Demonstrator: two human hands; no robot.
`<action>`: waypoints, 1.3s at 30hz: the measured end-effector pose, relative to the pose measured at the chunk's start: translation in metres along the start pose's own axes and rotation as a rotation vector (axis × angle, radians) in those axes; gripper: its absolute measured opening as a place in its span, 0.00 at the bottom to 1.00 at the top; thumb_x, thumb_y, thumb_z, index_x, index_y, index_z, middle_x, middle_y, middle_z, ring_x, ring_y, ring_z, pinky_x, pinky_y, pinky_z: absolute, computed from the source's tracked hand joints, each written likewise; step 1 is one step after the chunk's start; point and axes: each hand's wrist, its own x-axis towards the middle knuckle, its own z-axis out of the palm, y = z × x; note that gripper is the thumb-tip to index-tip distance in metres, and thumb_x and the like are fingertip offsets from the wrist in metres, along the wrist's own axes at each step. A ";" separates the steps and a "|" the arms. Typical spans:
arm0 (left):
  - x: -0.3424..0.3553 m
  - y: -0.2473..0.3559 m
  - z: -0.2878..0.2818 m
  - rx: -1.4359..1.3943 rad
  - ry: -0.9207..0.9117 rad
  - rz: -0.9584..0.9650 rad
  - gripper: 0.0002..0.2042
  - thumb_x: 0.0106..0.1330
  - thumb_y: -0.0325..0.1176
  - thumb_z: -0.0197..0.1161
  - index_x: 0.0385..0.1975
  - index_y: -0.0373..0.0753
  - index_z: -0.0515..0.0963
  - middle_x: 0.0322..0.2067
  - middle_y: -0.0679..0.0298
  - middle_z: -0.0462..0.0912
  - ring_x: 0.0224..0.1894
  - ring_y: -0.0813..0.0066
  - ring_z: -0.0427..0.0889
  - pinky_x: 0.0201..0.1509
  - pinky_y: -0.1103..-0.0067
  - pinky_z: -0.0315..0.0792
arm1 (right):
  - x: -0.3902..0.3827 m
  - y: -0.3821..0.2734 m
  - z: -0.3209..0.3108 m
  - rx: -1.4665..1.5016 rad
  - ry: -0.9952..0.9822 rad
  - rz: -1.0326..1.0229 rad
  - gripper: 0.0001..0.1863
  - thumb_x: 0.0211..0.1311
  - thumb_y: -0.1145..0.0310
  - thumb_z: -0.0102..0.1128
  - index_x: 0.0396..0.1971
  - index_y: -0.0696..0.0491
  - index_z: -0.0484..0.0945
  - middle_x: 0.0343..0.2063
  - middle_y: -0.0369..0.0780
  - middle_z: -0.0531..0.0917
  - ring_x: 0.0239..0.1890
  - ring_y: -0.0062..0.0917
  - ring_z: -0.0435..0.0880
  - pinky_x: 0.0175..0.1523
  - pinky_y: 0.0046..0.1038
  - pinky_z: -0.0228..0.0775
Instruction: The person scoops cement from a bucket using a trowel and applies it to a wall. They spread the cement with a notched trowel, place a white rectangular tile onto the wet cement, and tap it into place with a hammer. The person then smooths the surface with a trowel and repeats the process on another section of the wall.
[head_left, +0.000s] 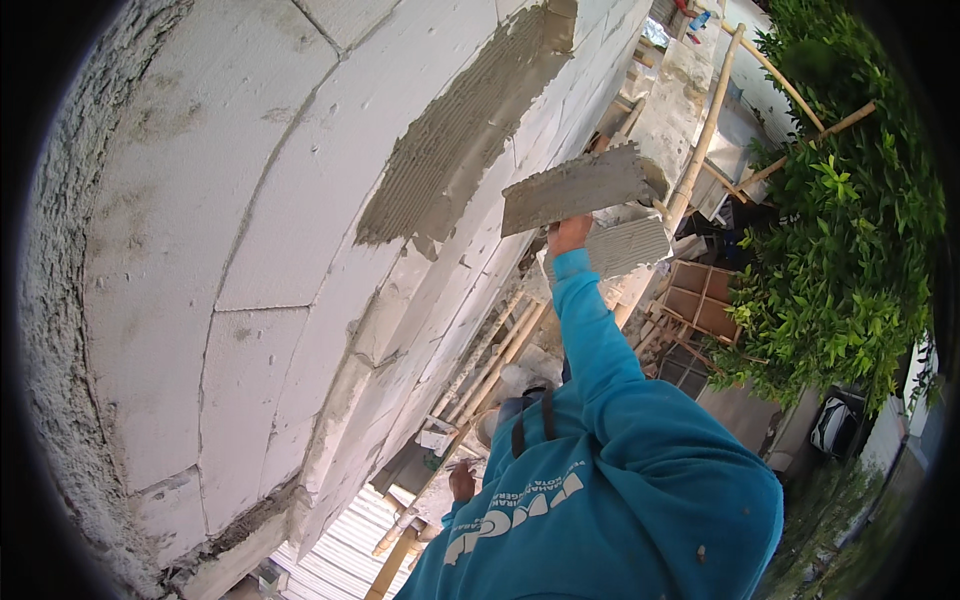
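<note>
My right hand (570, 234) is closed round a notched trowel (575, 190), its grey blade smeared with mortar and its toothed edge facing away. Just beneath the blade lies a block (632, 246) whose face carries combed, ridged mortar. On the white block wall (270, 170) to the left is a long patch of ridged grey mortar (450, 125), apart from the trowel. My left hand (462, 482) is low beside my body, near the wall, fingers curled; a thin edge shows next to it, but what it holds is too small to make out.
Bamboo poles (706, 130) of a scaffold run along the right of the wall, with more poles (500, 350) below. A leafy tree (840, 240) fills the right side. A brown framed panel (700, 298) and corrugated sheeting (335, 545) lie lower down.
</note>
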 end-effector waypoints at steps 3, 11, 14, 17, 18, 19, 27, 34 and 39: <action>0.015 0.002 0.018 -0.015 0.022 -0.003 0.22 0.71 0.42 0.45 0.49 0.30 0.77 0.46 0.56 0.82 0.45 0.62 0.83 0.37 0.76 0.74 | 0.034 -0.044 0.026 0.109 0.053 0.012 0.14 0.67 0.68 0.52 0.51 0.50 0.72 0.46 0.35 0.80 0.49 0.25 0.79 0.53 0.29 0.75; 0.026 0.027 0.099 0.102 -0.029 0.185 0.18 0.71 0.42 0.48 0.50 0.37 0.76 0.45 0.62 0.81 0.44 0.70 0.80 0.40 0.71 0.70 | 0.171 -0.084 0.040 -0.293 -0.126 -0.458 0.16 0.63 0.66 0.59 0.50 0.50 0.74 0.46 0.35 0.81 0.47 0.28 0.81 0.52 0.32 0.76; 0.007 0.071 0.141 0.033 -0.090 0.158 0.19 0.71 0.44 0.48 0.47 0.38 0.78 0.42 0.64 0.82 0.41 0.72 0.80 0.39 0.72 0.70 | 0.249 -0.087 0.005 -0.591 -0.224 -0.751 0.17 0.60 0.68 0.61 0.49 0.51 0.75 0.47 0.37 0.81 0.47 0.30 0.80 0.53 0.33 0.75; -0.033 0.120 0.173 -0.095 -0.071 0.017 0.20 0.71 0.46 0.46 0.48 0.38 0.78 0.41 0.63 0.82 0.41 0.73 0.80 0.38 0.75 0.71 | 0.264 -0.093 0.008 -0.815 -0.247 -0.888 0.19 0.54 0.75 0.61 0.48 0.53 0.76 0.48 0.40 0.80 0.51 0.36 0.78 0.57 0.35 0.71; -0.038 0.126 0.178 -0.080 -0.082 0.009 0.21 0.71 0.46 0.46 0.49 0.38 0.78 0.41 0.63 0.82 0.41 0.72 0.80 0.39 0.74 0.71 | 0.266 -0.095 0.014 -0.796 -0.241 -0.859 0.19 0.54 0.77 0.61 0.48 0.53 0.77 0.48 0.41 0.80 0.51 0.37 0.78 0.57 0.35 0.71; -0.040 0.127 0.181 -0.062 -0.094 0.004 0.21 0.71 0.47 0.46 0.49 0.38 0.78 0.42 0.62 0.82 0.42 0.72 0.80 0.40 0.74 0.72 | 0.267 -0.095 0.019 -0.630 -0.208 -0.709 0.17 0.57 0.75 0.61 0.48 0.53 0.77 0.47 0.39 0.80 0.50 0.34 0.78 0.56 0.35 0.72; -0.036 0.098 0.190 0.018 -0.045 0.062 0.15 0.71 0.40 0.50 0.49 0.38 0.75 0.50 0.61 0.80 0.47 0.70 0.80 0.43 0.76 0.72 | 0.294 -0.111 0.086 -0.032 -0.001 -0.309 0.09 0.61 0.73 0.60 0.41 0.55 0.77 0.38 0.37 0.82 0.37 0.23 0.81 0.40 0.26 0.75; -0.061 0.135 0.223 -0.096 -0.049 -0.123 0.20 0.70 0.41 0.49 0.52 0.34 0.74 0.50 0.58 0.79 0.49 0.67 0.79 0.52 0.73 0.71 | 0.303 -0.086 0.107 -0.519 0.032 -0.457 0.05 0.55 0.76 0.58 0.32 0.57 0.75 0.26 0.39 0.80 0.30 0.23 0.78 0.36 0.27 0.71; -0.070 0.117 0.221 -0.039 -0.032 -0.115 0.21 0.70 0.43 0.50 0.53 0.35 0.75 0.48 0.59 0.79 0.49 0.66 0.79 0.53 0.72 0.71 | 0.256 -0.015 0.116 -0.858 -0.074 -0.670 0.08 0.52 0.71 0.60 0.32 0.56 0.75 0.30 0.45 0.79 0.36 0.43 0.77 0.43 0.40 0.69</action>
